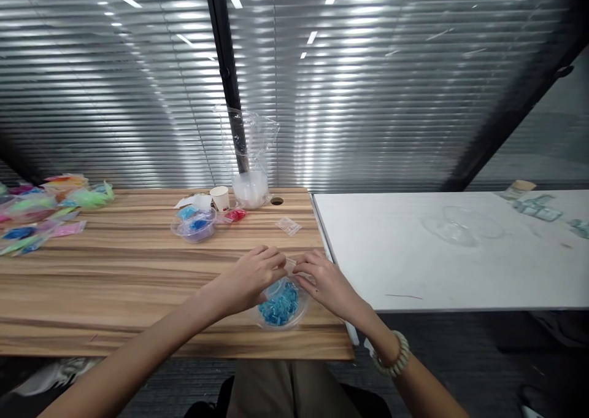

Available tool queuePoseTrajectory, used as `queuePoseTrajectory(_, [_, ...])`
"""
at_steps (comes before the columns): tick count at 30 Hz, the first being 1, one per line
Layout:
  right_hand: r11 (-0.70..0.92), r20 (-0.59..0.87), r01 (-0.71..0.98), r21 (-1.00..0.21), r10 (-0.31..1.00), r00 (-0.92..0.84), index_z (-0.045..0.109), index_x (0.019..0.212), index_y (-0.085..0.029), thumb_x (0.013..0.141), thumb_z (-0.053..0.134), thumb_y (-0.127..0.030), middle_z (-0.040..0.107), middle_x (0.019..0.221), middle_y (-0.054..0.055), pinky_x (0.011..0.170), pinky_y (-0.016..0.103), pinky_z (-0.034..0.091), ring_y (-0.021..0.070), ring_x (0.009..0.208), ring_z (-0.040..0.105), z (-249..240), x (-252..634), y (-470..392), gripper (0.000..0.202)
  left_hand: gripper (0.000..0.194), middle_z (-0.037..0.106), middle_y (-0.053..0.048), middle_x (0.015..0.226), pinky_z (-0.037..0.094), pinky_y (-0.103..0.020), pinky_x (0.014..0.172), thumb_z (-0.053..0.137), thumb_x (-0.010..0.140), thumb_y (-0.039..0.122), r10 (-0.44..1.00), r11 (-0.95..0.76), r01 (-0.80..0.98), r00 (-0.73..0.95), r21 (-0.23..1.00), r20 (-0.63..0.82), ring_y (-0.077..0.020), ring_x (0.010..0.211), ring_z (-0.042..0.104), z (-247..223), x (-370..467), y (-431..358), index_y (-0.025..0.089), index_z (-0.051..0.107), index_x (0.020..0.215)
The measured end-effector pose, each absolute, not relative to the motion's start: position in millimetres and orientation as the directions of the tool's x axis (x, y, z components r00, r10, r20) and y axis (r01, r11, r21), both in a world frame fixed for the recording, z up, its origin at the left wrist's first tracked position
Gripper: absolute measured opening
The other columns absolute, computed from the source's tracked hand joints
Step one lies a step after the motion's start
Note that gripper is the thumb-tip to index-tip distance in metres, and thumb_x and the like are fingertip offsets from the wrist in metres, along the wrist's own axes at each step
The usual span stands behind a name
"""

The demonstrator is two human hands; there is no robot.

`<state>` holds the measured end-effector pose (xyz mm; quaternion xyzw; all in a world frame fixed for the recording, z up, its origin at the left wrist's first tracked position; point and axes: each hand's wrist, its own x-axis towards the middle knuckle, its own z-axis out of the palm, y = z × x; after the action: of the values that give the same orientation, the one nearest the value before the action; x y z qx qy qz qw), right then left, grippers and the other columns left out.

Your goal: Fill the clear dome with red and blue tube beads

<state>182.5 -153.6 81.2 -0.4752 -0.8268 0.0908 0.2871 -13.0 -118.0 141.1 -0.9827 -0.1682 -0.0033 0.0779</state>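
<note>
A round clear plastic container (302,310) stands near the front right corner of the wooden table, with many small blue pieces (279,305) inside. Over its left and back part is my left hand (257,277), fingers bent together at a small clear item (289,267) above the rim. My right hand (326,282) reaches in from the right, its fingertips closed near the same clear item. What exactly each set of fingers grips is too small to tell. A beaded bracelet circles my right wrist.
Colourful bags (41,212) lie at the far left. A bowl of coloured packets (194,224), a paper cup (220,198), a red packet (235,215) and a bagged white stack (251,189) stand behind. Clear lids (462,226) lie on the white table (368,240).
</note>
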Motion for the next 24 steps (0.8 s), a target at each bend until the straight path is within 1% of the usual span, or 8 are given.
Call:
queuePoseTrajectory(4, [0.548, 0.426, 0.667, -0.505, 0.830, -0.359, 0.065, 0.089, -0.019, 0.085, 0.054, -0.020, 0.061, 0.089, 0.006, 0.079, 0.035, 0.043, 0.0205, 0.092, 0.051, 83.3, 183.9, -155.8, 0.011, 0.040, 0.056, -0.007, 0.099, 0.038, -0.033, 0.083, 0.071, 0.067, 0.021, 0.382, -0.924, 0.383, 0.921, 0.001, 0.072, -0.0231, 0.097, 0.049, 142.0, -22.2, -108.6, 0.018, 0.058, 0.105])
queuePoseTrajectory(9, [0.498, 0.429, 0.474, -0.726, 0.867, -0.253, 0.067, 0.080, -0.019, 0.082, 0.059, -0.028, 0.062, 0.081, 0.004, 0.075, 0.031, 0.042, 0.0167, 0.082, 0.054, 85.5, 176.2, -161.4, 0.012, 0.040, 0.054, -0.006, 0.103, 0.041, -0.031, 0.082, 0.069, 0.069, 0.019, 0.444, -0.892, 0.420, 0.884, 0.170, 0.145, -0.0203, 0.096, 0.052, 140.8, -29.7, -103.1, 0.020, 0.057, 0.107])
queuePoseTrajectory(11, [0.416, 0.368, 0.350, -0.839, 0.909, -0.197, 0.069, 0.080, -0.019, 0.080, 0.061, -0.033, 0.062, 0.079, 0.004, 0.068, 0.029, 0.042, 0.0149, 0.075, 0.054, 85.5, 172.8, -162.9, 0.016, 0.041, 0.053, -0.005, 0.105, 0.043, -0.031, 0.081, 0.067, 0.070, 0.021, 0.461, -0.880, 0.422, 0.870, 0.216, 0.177, -0.0202, 0.096, 0.052, 139.5, -30.9, -102.8, 0.021, 0.056, 0.110])
queuePoseTrajectory(14, [0.112, 0.102, 0.042, -0.993, 0.976, -0.192, 0.068, 0.091, -0.017, 0.078, 0.061, -0.038, 0.057, 0.066, 0.001, 0.050, 0.022, 0.034, 0.0093, 0.057, 0.046, 86.2, 171.5, -163.2, 0.026, 0.040, 0.053, -0.006, 0.106, 0.043, -0.031, 0.081, 0.065, 0.074, 0.024, 0.469, -0.875, 0.413, 0.853, 0.252, 0.231, -0.0202, 0.096, 0.051, 138.3, -31.1, -104.3, 0.022, 0.055, 0.112])
queuePoseTrajectory(17, [-0.250, -0.133, -0.262, -0.932, 0.909, -0.396, 0.063, 0.102, -0.016, 0.078, 0.061, -0.038, 0.044, 0.050, -0.006, 0.040, 0.018, 0.016, 0.0043, 0.043, 0.030, 87.8, 173.5, -162.2, 0.033, 0.038, 0.052, -0.007, 0.106, 0.044, -0.031, 0.079, 0.063, 0.075, 0.026, 0.495, -0.862, 0.431, 0.832, 0.268, 0.250, -0.0196, 0.095, 0.051, 138.6, -30.0, -106.5, 0.021, 0.055, 0.112])
queuePoseTrajectory(19, [-0.401, -0.162, -0.394, -0.827, 0.841, -0.517, 0.060, 0.107, -0.018, 0.077, 0.061, -0.035, 0.039, 0.046, -0.008, 0.038, 0.018, 0.011, 0.0038, 0.040, 0.024, 88.2, 174.1, -162.1, 0.034, 0.038, 0.051, -0.006, 0.105, 0.044, -0.030, 0.078, 0.063, 0.075, 0.026, 0.516, -0.848, 0.449, 0.820, 0.280, 0.248, -0.0193, 0.094, 0.051, 139.0, -28.9, -107.5, 0.021, 0.055, 0.111])
queuePoseTrajectory(22, [-0.487, -0.163, -0.524, -0.699, 0.821, -0.547, 0.056, 0.112, -0.022, 0.077, 0.060, -0.030, 0.035, 0.044, -0.009, 0.038, 0.017, 0.011, 0.0046, 0.040, 0.021, 87.1, 171.3, -163.4, 0.036, 0.036, 0.051, -0.006, 0.104, 0.044, -0.031, 0.079, 0.064, 0.074, 0.027, 0.523, -0.843, 0.449, 0.813, 0.297, 0.257, -0.0193, 0.094, 0.051, 138.6, -27.5, -107.2, 0.021, 0.055, 0.109])
queuePoseTrajectory(24, [-0.491, -0.173, -0.565, -0.663, 0.835, -0.523, 0.054, 0.116, -0.023, 0.078, 0.059, -0.028, 0.034, 0.043, -0.009, 0.038, 0.017, 0.011, 0.0052, 0.040, 0.021, 85.5, 168.2, -164.5, 0.039, 0.035, 0.050, -0.006, 0.104, 0.044, -0.032, 0.080, 0.063, 0.075, 0.028, 0.524, -0.841, 0.442, 0.807, 0.312, 0.272, -0.0196, 0.095, 0.050, 137.5, -27.1, -106.1, 0.021, 0.055, 0.109])
